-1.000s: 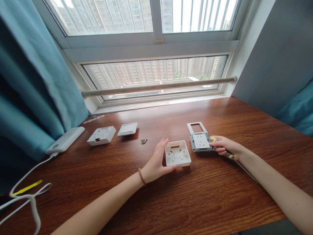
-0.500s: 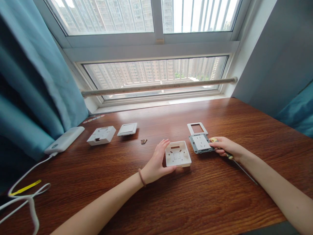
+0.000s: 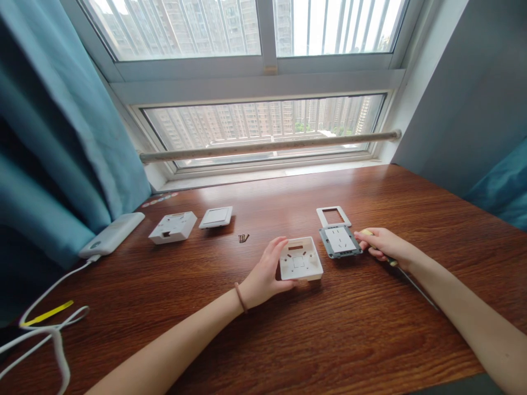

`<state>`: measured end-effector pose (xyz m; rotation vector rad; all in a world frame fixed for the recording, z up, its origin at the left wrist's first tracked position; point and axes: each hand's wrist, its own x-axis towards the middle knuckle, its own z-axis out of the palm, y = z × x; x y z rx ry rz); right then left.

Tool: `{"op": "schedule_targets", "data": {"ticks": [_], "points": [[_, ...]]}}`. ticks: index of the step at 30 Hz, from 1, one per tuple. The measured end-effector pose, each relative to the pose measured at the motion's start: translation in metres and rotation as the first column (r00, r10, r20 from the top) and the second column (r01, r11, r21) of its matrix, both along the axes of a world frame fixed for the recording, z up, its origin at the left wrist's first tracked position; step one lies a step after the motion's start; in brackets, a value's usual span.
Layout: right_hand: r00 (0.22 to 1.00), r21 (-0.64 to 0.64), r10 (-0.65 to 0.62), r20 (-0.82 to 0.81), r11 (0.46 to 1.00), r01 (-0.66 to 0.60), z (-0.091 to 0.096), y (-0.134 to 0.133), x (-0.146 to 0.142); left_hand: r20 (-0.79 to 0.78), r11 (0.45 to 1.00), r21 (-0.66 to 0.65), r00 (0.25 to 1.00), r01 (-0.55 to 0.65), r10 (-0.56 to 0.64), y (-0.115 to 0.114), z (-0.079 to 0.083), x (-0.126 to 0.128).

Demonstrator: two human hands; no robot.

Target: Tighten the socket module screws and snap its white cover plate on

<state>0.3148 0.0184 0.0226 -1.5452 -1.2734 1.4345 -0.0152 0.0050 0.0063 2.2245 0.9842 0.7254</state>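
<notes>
My left hand [image 3: 267, 269] is around the left side of a white square mounting box [image 3: 300, 260], fingers at its far corner and thumb along the near edge. The box lies on the table with its hollow side up. In my right hand [image 3: 382, 247] is a screwdriver [image 3: 415, 285], its yellowish handle in the fingers and its thin shaft pointing back toward my forearm. The fingertips are beside the right edge of a wall socket [image 3: 340, 242] with a grey frame; whether they touch it I cannot tell. A white cover frame [image 3: 319, 218] lies just behind the socket.
Several small screws [image 3: 244, 238] lie left of the box. Further left are a white switch [image 3: 216, 217] and a second mounting box [image 3: 173, 228]. A white power bank [image 3: 113, 236] with a cable [image 3: 57, 285] lies by the curtain [image 3: 99, 137]. A window with a rail [image 3: 267, 147] stands behind the table.
My right hand has drawn slightly right, away from the socket, with the screwdriver still in it. My left hand has closed in a little on the mounting box. The view has shifted slightly.
</notes>
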Motion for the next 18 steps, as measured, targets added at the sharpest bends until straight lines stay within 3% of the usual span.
{"op": "schedule_targets", "data": {"ticks": [3,6,9,14,18], "points": [[0.998,0.045,-0.06,-0.01,0.997,0.06,0.011,-0.002,0.005,0.058,1.0,0.017,0.998,-0.026,0.025,0.001,0.001,0.0],[0.969,0.042,-0.025,-0.244,0.998,0.036,0.027,-0.008,-0.002,0.176,0.994,0.061,0.981,-0.095,0.083,0.001,0.006,-0.001],[0.876,-0.041,0.067,-0.477,0.994,-0.099,0.042,-0.021,-0.032,0.382,0.993,0.026,0.919,-0.115,0.097,-0.004,0.012,-0.001],[0.764,-0.163,0.132,-0.632,0.941,-0.297,0.041,-0.046,-0.106,0.644,0.993,-0.119,0.762,0.013,0.068,-0.029,0.007,0.009],[0.62,-0.172,0.086,-0.78,0.923,-0.344,0.024,-0.049,-0.14,0.636,0.965,-0.18,0.771,0.189,-0.032,-0.043,0.0,0.018]]}}
